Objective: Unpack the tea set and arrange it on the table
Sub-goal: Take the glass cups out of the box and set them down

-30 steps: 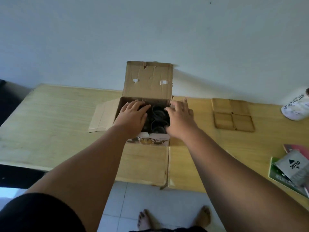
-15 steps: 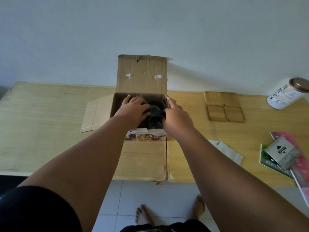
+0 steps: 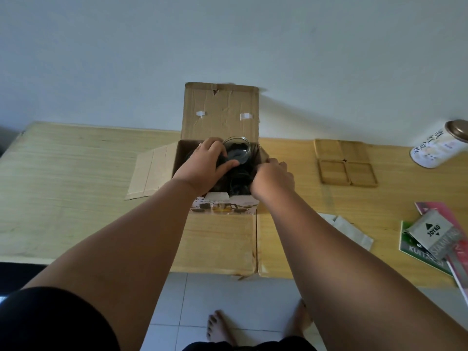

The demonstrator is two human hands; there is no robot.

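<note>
An open cardboard box (image 3: 220,107) stands on the wooden table (image 3: 76,173) against the wall, its back flap upright. My left hand (image 3: 205,164) grips a clear glass cup (image 3: 236,150) and holds it at the box's opening, above the dark inside. More glassware lies dim and hard to make out inside the box. My right hand (image 3: 273,179) rests on the box's right rim, fingers curled over the edge. Several square wooden coasters (image 3: 344,164) lie in a block to the right of the box.
A white tin with a bronze lid (image 3: 440,145) lies at the far right. Booklets and a grey packet (image 3: 435,234) sit near the right front edge, with a paper bag (image 3: 352,230) beside them. A box flap (image 3: 152,171) spreads to the left. My bare feet (image 3: 220,328) stand on the tiled floor.
My left hand has closed on a glass cup and raised it to the box's opening. My right hand shifted from inside the box to its right rim.
</note>
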